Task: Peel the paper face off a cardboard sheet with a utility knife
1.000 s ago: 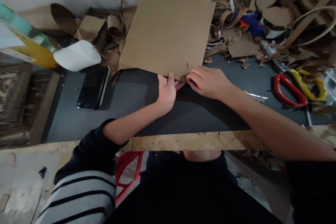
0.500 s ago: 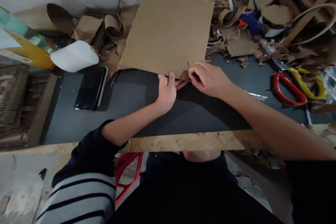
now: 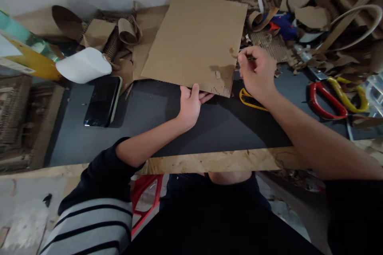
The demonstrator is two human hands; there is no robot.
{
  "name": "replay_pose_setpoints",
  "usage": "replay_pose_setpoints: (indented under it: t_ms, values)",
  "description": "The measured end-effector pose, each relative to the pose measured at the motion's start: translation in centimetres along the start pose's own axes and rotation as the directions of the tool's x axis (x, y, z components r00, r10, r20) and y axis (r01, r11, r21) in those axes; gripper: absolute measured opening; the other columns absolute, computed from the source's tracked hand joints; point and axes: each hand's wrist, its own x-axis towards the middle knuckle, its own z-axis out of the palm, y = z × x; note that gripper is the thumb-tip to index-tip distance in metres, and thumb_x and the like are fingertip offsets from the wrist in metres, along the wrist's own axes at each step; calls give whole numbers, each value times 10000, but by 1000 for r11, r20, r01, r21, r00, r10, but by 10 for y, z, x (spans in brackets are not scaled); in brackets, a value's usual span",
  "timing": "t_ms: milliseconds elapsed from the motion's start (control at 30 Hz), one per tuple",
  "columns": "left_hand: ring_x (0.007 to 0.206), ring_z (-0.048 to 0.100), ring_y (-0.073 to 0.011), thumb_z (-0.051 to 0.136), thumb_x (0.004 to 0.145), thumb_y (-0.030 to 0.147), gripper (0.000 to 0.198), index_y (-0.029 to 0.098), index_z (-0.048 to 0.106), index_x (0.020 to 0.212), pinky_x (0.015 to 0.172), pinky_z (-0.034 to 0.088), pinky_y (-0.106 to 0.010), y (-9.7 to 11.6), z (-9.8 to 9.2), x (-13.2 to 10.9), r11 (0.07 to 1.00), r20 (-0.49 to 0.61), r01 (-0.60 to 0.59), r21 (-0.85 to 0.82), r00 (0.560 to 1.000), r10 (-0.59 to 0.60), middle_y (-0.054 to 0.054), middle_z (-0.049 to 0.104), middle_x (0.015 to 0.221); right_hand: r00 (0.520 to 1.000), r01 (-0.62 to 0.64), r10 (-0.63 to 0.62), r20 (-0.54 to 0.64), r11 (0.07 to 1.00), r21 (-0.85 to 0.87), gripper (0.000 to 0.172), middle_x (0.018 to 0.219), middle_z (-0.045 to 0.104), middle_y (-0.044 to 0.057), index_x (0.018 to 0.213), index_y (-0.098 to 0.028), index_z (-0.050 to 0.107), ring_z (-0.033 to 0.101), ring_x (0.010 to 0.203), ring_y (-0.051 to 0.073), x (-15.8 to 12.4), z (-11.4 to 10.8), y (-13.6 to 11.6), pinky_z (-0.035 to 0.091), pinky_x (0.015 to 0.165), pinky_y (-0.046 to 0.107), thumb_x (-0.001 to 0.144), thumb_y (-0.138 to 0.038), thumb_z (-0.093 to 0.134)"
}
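Observation:
My left hand [image 3: 190,105] grips the lower edge of a square cardboard sheet [image 3: 194,40], thumb on top and fingers underneath. The sheet is tilted, its far end raised. At its near right corner the top paper is torn, baring ridged corrugation [image 3: 221,91]. One small paper scrap [image 3: 218,75] lies on the sheet; another brown scrap [image 3: 231,50] shows just left of my right fingertips. My right hand [image 3: 257,69] is off the sheet's right edge, fingers curled in a pinch; what is between them, if anything, is hidden. Below that wrist lies a yellow cutter [image 3: 253,100], partly covered.
A black phone [image 3: 101,101] and a white roll [image 3: 83,65] lie at left, near a cardboard tray [image 3: 44,127]. Scissors with red and yellow handles [image 3: 327,101] are at right. Cardboard scraps [image 3: 272,46] and a blue tool [image 3: 283,26] crowd the back right.
My right hand has left the sheet's near corner and moved up and right. The sheet's far edge has dropped somewhat. Torn corrugation and loose scraps now show. My left hand keeps its hold.

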Motion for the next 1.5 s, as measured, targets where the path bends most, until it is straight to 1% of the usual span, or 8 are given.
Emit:
replay_pose_setpoints:
  t_ms: [233,400,533,667,800,967,1233,1500]
  values:
    - [1278,808,-264,746,1061,344,380,313,458,1307,1189,610,-502,4,2,-4,1000,16,-13,-13,1000,13,-65,758,1403,996,-72,76,47,993,-89,452,993,803,128,1118,-238,823,686,869,302,-10,-46,0,497,809,465,1016,-660,699]
    - [1307,795,-257,745,1064,337,333,298,471,1248,1195,609,-467,6,3,-3,998,-16,-21,-51,1000,20,-73,750,1441,935,216,-169,312,969,-122,589,623,617,35,1004,-278,798,487,514,204,-55,-55,35,425,633,416,856,-847,761]
    - [1328,785,-257,778,1047,373,351,304,503,1255,1168,627,-439,4,2,-3,999,-27,-27,-40,999,26,-58,765,1427,940,212,-165,298,968,-132,288,778,696,78,1138,-274,788,537,569,228,-85,-46,32,387,593,396,1039,-404,551]
    - [1259,813,-264,838,985,329,366,270,564,1221,1149,641,-456,2,-2,-4,998,9,-49,-33,999,49,-64,814,1299,953,147,-82,291,967,-208,442,974,693,126,1175,-267,809,510,574,213,-96,-50,17,382,579,402,995,-188,413]
    - [1183,832,-300,957,793,219,454,212,675,1148,1117,667,-490,3,-7,2,999,75,-40,-10,996,41,-57,845,1062,976,95,-46,215,970,-223,296,1039,678,134,923,-245,737,566,651,218,-92,-53,20,397,581,391,1015,-270,456]
    - [1131,845,-300,898,746,112,328,202,733,1014,1136,668,-526,12,-7,10,999,109,43,24,993,-45,-23,844,920,998,-20,30,59,986,-168,266,1119,739,201,1154,-223,680,701,975,379,-74,-39,29,534,746,486,982,-421,639]
    - [1193,839,-300,830,848,75,160,178,709,840,1195,640,-537,33,-10,15,997,121,75,27,990,-78,-40,842,877,887,312,-358,290,930,193,489,1210,753,147,1198,-260,772,722,1120,351,-46,-23,44,586,945,524,1065,-666,534]
    - [1135,849,-207,800,897,39,186,205,721,879,1267,587,-499,23,-17,5,999,-12,-16,-42,1000,15,7,848,916,971,51,-43,233,998,-28,236,1030,785,128,1197,-252,634,697,804,292,-43,-45,47,496,719,421,1008,-386,590]
